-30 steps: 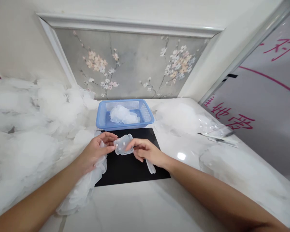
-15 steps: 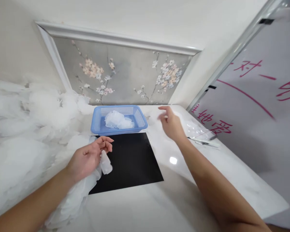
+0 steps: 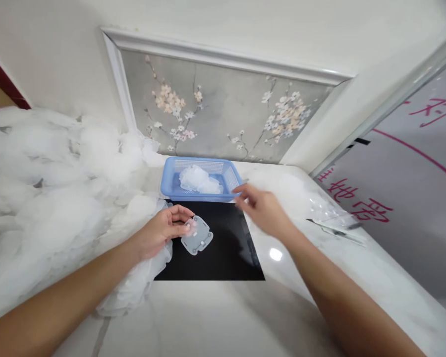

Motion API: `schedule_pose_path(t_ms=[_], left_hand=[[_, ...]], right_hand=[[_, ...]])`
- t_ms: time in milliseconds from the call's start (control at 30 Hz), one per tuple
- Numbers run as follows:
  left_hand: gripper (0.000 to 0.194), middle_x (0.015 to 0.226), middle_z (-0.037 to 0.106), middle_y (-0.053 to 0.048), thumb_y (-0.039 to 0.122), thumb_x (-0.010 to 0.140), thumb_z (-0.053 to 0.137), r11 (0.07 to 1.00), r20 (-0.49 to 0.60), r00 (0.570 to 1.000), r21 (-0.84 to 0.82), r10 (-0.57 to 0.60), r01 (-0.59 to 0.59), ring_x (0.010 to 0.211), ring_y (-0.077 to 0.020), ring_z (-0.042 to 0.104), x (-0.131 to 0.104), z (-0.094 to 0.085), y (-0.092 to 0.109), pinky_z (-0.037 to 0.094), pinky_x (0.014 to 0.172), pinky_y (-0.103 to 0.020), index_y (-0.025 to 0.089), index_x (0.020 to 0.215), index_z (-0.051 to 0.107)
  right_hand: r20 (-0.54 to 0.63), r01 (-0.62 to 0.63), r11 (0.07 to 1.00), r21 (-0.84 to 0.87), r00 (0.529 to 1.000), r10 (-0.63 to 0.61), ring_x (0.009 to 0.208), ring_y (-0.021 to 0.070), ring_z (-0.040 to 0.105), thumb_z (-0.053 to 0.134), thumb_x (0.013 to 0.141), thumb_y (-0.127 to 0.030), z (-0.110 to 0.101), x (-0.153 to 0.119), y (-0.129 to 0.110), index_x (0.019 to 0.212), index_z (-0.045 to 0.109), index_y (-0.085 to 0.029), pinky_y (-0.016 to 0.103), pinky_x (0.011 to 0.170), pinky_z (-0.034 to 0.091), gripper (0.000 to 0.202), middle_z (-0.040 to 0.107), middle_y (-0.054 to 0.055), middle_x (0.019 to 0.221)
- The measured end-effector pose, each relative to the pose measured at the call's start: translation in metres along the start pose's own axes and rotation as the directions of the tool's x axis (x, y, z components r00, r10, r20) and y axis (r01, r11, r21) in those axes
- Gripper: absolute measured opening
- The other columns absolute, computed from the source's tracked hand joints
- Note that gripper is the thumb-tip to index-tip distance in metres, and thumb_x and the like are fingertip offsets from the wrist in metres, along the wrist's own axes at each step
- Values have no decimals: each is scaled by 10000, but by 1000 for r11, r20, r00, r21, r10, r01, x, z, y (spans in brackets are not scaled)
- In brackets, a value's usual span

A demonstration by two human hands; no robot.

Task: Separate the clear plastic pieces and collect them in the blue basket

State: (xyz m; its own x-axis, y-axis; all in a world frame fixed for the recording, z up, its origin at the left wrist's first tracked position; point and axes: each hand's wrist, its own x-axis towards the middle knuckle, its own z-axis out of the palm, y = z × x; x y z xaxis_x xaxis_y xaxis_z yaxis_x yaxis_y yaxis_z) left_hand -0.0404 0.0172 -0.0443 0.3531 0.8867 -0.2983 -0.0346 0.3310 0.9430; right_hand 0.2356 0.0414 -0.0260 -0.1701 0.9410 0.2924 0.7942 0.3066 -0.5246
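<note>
My left hand (image 3: 163, 229) pinches a translucent, rounded-square plastic piece (image 3: 198, 239) with small slots and dots, its flat face tilted toward me. It is held above a black mat (image 3: 230, 248). Slightly blurred, my right hand (image 3: 260, 206) hovers at the front right corner of a blue plastic basket (image 3: 200, 198), fingers bent and partly spread, with nothing visible in them. Inside the basket lies a small heap of similar translucent pieces (image 3: 195, 178). Left of the mat, under and beside my left hand, is a pile of the same pieces (image 3: 130, 282).
A large mound of translucent pieces (image 3: 55, 198) covers the left side of the white table (image 3: 200, 317). To the right lie clear plastic packaging (image 3: 327, 208) and a thin dark-tipped object (image 3: 334, 231). A framed flower panel (image 3: 215, 109) and a whiteboard (image 3: 405, 213) stand behind.
My left hand has turned the plastic piece flat and brought it over the mat. My right hand has come down and toward the basket's corner. The camera view has shifted left.
</note>
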Motion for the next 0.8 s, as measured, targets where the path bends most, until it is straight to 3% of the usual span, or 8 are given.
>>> schedule_pose_path(t_ms=[67,133,233,467,567,667,733,800], left_hand=[[393,924,683,1,216,627,854,999,-15,1000,-32,-2,1,776,-147,669,0,0,0,481,717,-277,205,969,660],[433,927,678,4,228,620,858,998,-31,999,-66,-9,7,790,-163,692,0,1,2,498,751,-299,212,1002,657],[444,906,677,5,209,608,856,993,-65,998,-114,-4,-3,833,-174,695,1,4,5,512,830,-334,211,1007,661],[447,941,676,-12,229,619,849,996,-68,998,-92,3,-9,897,-176,655,0,6,10,490,832,-331,210,1017,645],[451,965,658,-13,225,640,812,999,-54,998,-42,11,-13,872,-175,647,1,7,9,471,778,-314,218,1050,623],[440,1023,642,-22,155,687,681,996,-56,997,71,50,-46,904,-193,651,0,9,10,468,796,-333,237,1106,574],[471,1086,629,-33,101,705,593,961,-28,994,259,107,-97,983,-222,642,-6,9,15,462,876,-378,259,1146,548],[498,1138,627,-48,61,718,535,831,66,986,530,156,-167,1080,-264,597,-15,4,22,424,953,-423,280,1164,566]], right_hand=[[183,129,967,221,968,-171,641,152,617,482,875,-162,27,-12,-18,1191,559,-243,294,663,509,335,688,-7,831],[200,192,931,312,944,-262,729,144,636,427,829,-41,50,-23,-26,1330,457,-238,300,714,515,539,684,35,1031],[176,194,915,353,947,-269,713,122,608,440,786,5,71,-34,-25,1415,373,-257,291,673,514,685,578,88,1247],[150,115,900,421,969,-194,577,84,481,584,788,-76,75,-38,-22,1416,400,-306,314,614,502,694,481,109,1337],[131,136,866,482,966,-225,565,80,441,642,805,-164,72,-40,-27,1272,556,-304,312,593,477,495,474,102,1359],[126,43,757,652,978,-164,522,83,391,595,901,-329,71,-39,-30,963,656,-248,278,525,406,119,619,63,1071],[170,-116,611,783,985,-30,463,82,329,585,907,-440,72,-35,-30,846,606,-225,249,459,315,225,560,-14,696],[259,-262,437,860,963,68,408,75,263,628,860,-502,73,-30,-27,836,567,-220,230,420,219,289,397,-87,493]])
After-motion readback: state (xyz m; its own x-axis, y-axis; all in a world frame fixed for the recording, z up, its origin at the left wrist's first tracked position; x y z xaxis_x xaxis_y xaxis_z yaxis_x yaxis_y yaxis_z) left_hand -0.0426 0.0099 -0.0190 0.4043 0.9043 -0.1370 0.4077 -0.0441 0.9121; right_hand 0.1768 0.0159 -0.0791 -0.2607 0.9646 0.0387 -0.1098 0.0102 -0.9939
